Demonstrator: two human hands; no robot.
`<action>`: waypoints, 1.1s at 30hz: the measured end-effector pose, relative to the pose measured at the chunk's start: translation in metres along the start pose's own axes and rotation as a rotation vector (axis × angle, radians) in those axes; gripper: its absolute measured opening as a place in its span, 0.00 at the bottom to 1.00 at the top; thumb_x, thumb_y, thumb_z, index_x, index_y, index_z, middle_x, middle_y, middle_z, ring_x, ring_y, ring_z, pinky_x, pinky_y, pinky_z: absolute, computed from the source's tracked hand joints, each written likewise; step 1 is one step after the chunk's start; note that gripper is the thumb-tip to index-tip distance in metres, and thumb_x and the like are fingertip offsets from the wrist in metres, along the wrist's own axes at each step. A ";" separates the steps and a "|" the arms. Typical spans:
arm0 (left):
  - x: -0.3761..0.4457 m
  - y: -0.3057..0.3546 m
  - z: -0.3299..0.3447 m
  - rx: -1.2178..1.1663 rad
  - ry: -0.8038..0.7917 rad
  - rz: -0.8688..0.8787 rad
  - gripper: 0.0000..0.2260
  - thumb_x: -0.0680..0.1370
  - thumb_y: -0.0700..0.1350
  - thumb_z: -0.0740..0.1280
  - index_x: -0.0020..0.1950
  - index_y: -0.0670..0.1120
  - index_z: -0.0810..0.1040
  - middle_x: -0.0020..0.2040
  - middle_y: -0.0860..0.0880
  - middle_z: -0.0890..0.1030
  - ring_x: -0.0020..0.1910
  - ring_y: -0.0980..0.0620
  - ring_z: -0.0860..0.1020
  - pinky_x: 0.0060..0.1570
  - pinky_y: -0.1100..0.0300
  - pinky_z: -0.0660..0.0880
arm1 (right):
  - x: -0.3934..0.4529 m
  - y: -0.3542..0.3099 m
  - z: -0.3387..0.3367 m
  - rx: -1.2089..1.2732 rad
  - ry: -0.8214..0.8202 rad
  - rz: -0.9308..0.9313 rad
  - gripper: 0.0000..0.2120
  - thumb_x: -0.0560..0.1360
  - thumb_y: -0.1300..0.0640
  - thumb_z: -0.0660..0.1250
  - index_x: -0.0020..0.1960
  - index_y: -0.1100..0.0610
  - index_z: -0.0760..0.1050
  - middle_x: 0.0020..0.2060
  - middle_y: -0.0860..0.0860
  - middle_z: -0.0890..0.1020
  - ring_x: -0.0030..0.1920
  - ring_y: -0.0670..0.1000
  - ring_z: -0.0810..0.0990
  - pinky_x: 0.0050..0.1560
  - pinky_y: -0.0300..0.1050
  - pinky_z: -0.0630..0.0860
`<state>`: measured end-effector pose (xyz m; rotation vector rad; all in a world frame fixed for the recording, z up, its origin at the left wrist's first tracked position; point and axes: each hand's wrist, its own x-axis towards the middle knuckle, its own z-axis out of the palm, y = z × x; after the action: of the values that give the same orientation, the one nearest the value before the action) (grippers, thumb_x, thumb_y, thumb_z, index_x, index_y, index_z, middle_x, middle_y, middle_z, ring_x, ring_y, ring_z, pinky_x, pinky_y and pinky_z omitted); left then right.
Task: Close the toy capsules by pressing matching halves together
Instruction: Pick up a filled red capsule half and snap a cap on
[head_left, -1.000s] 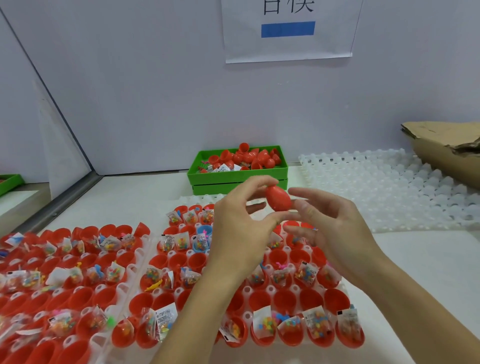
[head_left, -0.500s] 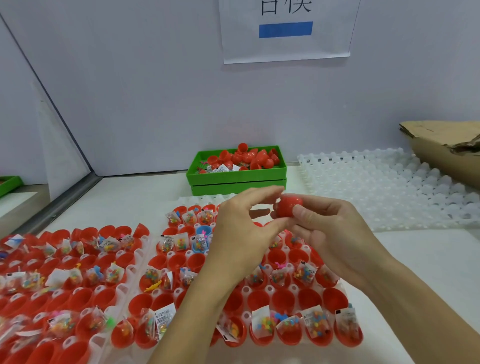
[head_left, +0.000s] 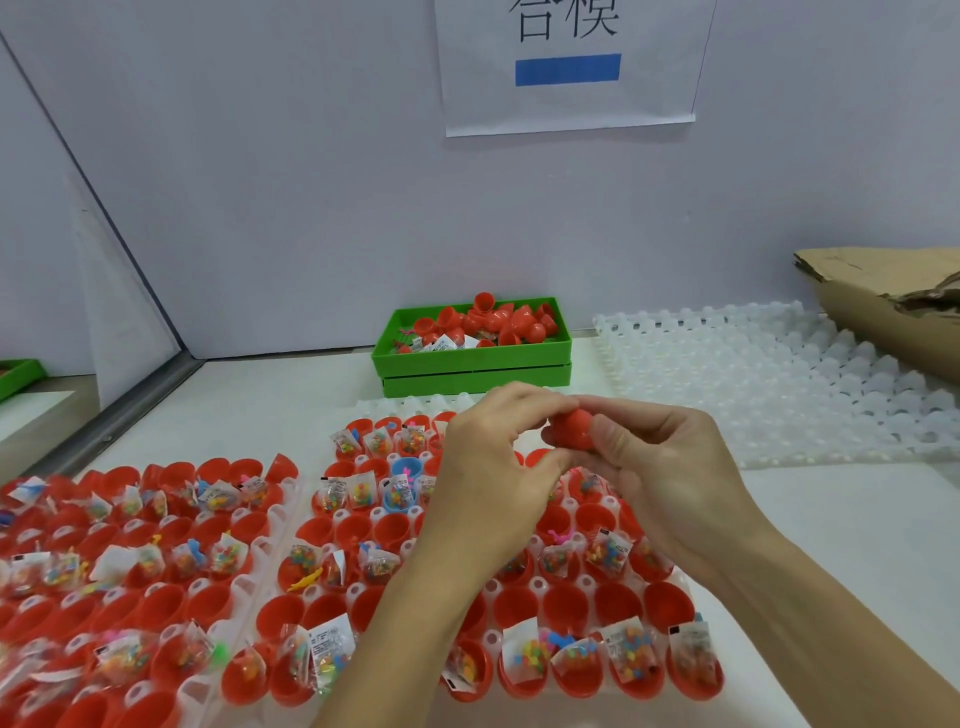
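1. Behind everything stands a pale grey wall (head_left: 260, 182), and a white paper sign (head_left: 569, 67) with dark characters and a blue bar hangs on it at 12 o'clock.
2. Below lies the white table (head_left: 857, 545), bare at 3 o'clock.
3. At 2 o'clock an empty clear plastic tray (head_left: 779, 384) rests on it, and a brown cardboard box (head_left: 893, 306) touches the far corner of that tray.
4. Two filled trays cover the near side: the left tray (head_left: 130, 571) at 8 o'clock and the centre tray (head_left: 519, 597) at 6 o'clock, both with open red capsule halves (head_left: 569, 605), many with small toy bags (head_left: 327, 649) inside.
5. A green bin (head_left: 470, 358) of loose red halves sits just above the middle.
6. The left hand (head_left: 488, 467) and the right hand (head_left: 670, 467) meet at the centre, above the centre tray.
7. Between them is the red capsule (head_left: 574, 428); the right hand grips it with curled fingers and thumb, and the left hand pinches its left end with the fingertips.
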<state>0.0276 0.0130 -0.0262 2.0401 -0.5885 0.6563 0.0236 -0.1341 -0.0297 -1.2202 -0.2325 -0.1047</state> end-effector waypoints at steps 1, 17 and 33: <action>0.000 0.000 0.001 0.010 -0.014 0.006 0.18 0.70 0.36 0.77 0.58 0.47 0.83 0.52 0.55 0.82 0.53 0.58 0.79 0.55 0.59 0.78 | 0.000 0.000 0.000 0.008 0.001 -0.001 0.10 0.66 0.58 0.70 0.45 0.56 0.87 0.45 0.61 0.86 0.49 0.59 0.86 0.47 0.45 0.83; -0.004 0.006 0.006 0.119 0.016 -0.102 0.18 0.75 0.45 0.74 0.64 0.49 0.79 0.53 0.56 0.79 0.51 0.60 0.77 0.54 0.63 0.76 | 0.000 0.002 0.011 -0.275 0.084 0.027 0.07 0.77 0.55 0.70 0.54 0.54 0.80 0.42 0.54 0.87 0.43 0.53 0.87 0.46 0.48 0.83; 0.025 0.033 0.019 0.045 -0.085 -0.138 0.19 0.78 0.51 0.67 0.70 0.55 0.74 0.57 0.60 0.77 0.54 0.66 0.74 0.57 0.60 0.75 | 0.143 -0.094 -0.135 0.388 0.813 0.041 0.16 0.80 0.65 0.63 0.67 0.65 0.70 0.58 0.60 0.79 0.47 0.51 0.81 0.47 0.37 0.79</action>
<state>0.0303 -0.0238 0.0010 2.1381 -0.4803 0.5073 0.1593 -0.2862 0.0460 -0.7186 0.4645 -0.4838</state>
